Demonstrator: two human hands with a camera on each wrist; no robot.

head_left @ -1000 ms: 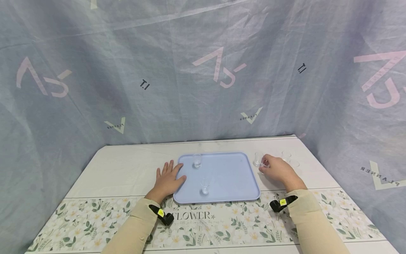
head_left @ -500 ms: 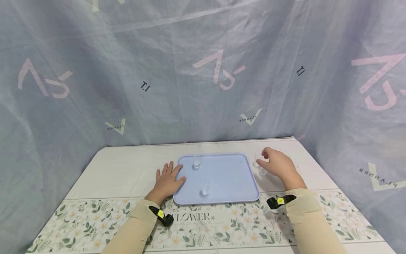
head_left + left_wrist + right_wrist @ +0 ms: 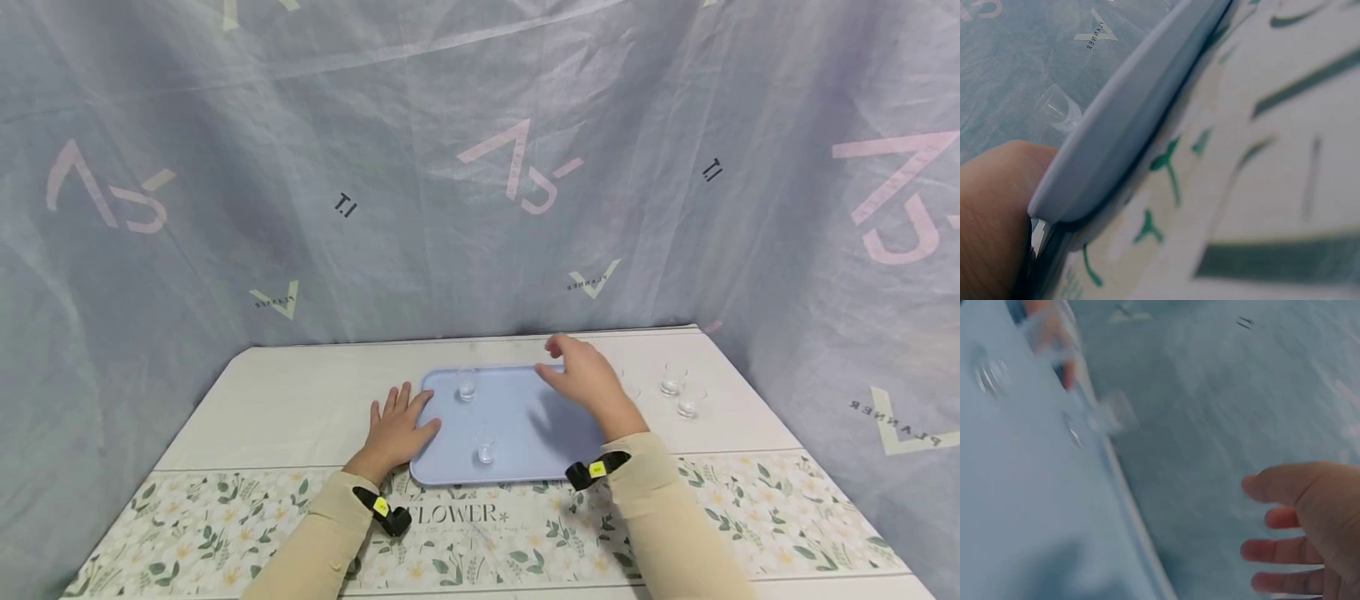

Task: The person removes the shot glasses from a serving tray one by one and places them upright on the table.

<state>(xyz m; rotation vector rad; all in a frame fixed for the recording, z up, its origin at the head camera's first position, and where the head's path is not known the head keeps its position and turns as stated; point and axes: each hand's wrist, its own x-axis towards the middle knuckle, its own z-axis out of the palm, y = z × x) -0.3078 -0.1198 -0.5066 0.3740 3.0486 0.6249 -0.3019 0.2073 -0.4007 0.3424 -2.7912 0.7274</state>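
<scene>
My left hand point(image 3: 395, 429) lies with spread fingers on the left rim of a light blue tray point(image 3: 525, 450). On that tray stand two small clear shot glasses, one at the back left point(image 3: 467, 387) and one near the front point(image 3: 486, 452). My right hand point(image 3: 588, 379) hovers over the tray's right side, thumb and fingers apart, holding nothing. In the right wrist view its fingers point(image 3: 1279, 550) are extended. Right of the tray are two more shot glasses, one farther back point(image 3: 672, 383) and one nearer point(image 3: 689, 404). Faint glass edges show beside the right hand, mostly hidden by it.
A white tablecloth point(image 3: 300, 400) with a floral band point(image 3: 480, 542) covers the table. Grey printed fabric point(image 3: 405, 208) hangs behind and at both sides. The left wrist view shows the tray's raised rim point(image 3: 1110, 119) close up.
My right hand has left a shot glass at the tray's right and moved left, over the tray. My left hand has stayed in place.
</scene>
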